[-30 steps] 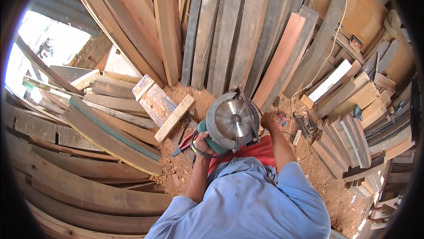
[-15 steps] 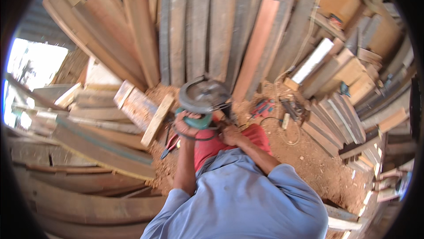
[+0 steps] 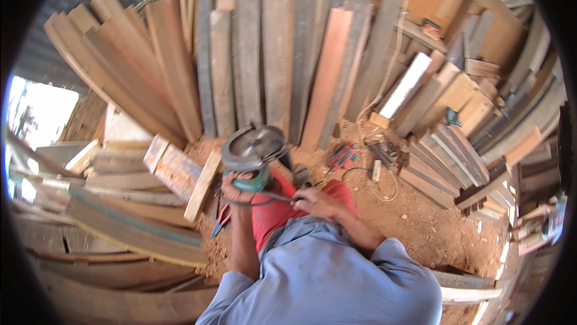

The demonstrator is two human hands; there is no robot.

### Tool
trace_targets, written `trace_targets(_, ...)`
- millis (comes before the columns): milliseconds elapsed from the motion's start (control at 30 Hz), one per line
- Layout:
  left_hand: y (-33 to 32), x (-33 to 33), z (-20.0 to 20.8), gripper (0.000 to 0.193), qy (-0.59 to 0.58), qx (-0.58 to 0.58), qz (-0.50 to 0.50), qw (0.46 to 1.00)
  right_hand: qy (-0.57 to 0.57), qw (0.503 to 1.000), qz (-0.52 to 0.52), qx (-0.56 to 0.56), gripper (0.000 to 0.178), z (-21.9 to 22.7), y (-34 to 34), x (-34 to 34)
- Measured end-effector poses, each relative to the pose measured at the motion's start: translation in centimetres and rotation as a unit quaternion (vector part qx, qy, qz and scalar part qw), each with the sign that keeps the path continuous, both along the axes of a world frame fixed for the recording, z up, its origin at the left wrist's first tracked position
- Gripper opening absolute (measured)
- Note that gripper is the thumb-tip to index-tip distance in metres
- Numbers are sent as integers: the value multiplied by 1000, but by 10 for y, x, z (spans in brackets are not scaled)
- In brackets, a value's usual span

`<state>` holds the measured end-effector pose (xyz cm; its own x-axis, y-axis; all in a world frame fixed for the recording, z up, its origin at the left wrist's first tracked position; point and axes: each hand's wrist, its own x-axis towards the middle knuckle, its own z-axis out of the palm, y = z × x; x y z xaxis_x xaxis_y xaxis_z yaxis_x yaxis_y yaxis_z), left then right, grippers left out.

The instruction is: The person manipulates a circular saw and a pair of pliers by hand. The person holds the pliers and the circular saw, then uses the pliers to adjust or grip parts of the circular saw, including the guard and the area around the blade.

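My left hand (image 3: 236,189) is wrapped around the handle of a green circular saw (image 3: 252,147). The saw is held up over my lap, with its round blade and dark guard turned upward. From the handle a dark power cord (image 3: 271,197) runs across to my right hand (image 3: 317,202). The fingers of that hand are closed on the cord, a little to the right of the saw body. My red shorts (image 3: 277,211) show beneath the tool.
Tall planks (image 3: 277,42) stand upright ahead. A loose wooden batten (image 3: 203,187) and pliers (image 3: 221,221) lie left of me. On the sawdust-covered ground (image 3: 415,235), right, are a red and dark tool (image 3: 344,156), a looped cord (image 3: 384,197) and stacked wood blocks (image 3: 427,187).
My right hand has moved back from the saw's body and now grips the cord. The left hand keeps its hold on the saw. The whole view has shifted slightly.
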<state>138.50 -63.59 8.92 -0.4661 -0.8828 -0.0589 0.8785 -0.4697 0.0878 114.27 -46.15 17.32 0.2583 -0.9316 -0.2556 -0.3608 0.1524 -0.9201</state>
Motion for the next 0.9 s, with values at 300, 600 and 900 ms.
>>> trace_targets(300, 5, -9, 9, 8, 3, 109, 63, 992, -271, 958, -53, 82, 39, 15, -1, -23)
trace_targets(600, 4, -13, 10, 6, -7, 90, 47, 995, -231, 964, -100, 85, 22, 12, -5, -18)
trace_targets(900, 2, -23, 15, 11, -54, 120, 57, 990, -73, 991, -110, 11, 11, 23, 5, -8)
